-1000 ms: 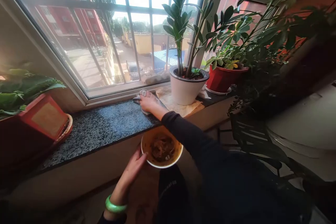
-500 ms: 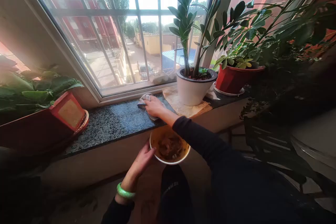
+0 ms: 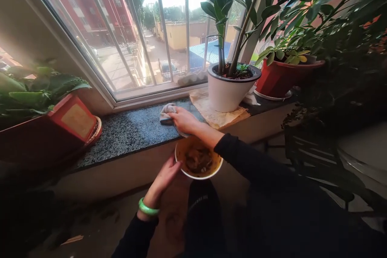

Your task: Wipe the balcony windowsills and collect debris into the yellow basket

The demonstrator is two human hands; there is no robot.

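My right hand point(image 3: 185, 121) is closed on a light-coloured cloth point(image 3: 168, 112), pressed against the speckled dark stone windowsill point(image 3: 127, 135). Just below the sill's front edge, my left hand point(image 3: 168, 172) grips the left side of a bowl point(image 3: 198, 177) with a white rim and an orange-yellow inside. Dark brown scraps lie in the bottom of the bowl. Its far rim is partly hidden behind my right forearm. The stone around the cloth looks shiny in the window light.
A white pot point(image 3: 225, 94) with a tall plant stands on brown paper point(image 3: 201, 107) to the right. Beyond it is a red pot point(image 3: 275, 78) on a saucer. At the left sits a red planter point(image 3: 74, 119) with broad leaves. A barred window point(image 3: 172, 28) rises behind the sill.
The view has tilted down and closer. My right hand still holds the cloth on the sill, now with the wrist lower over the front edge. The left hand keeps hold of the bowl.
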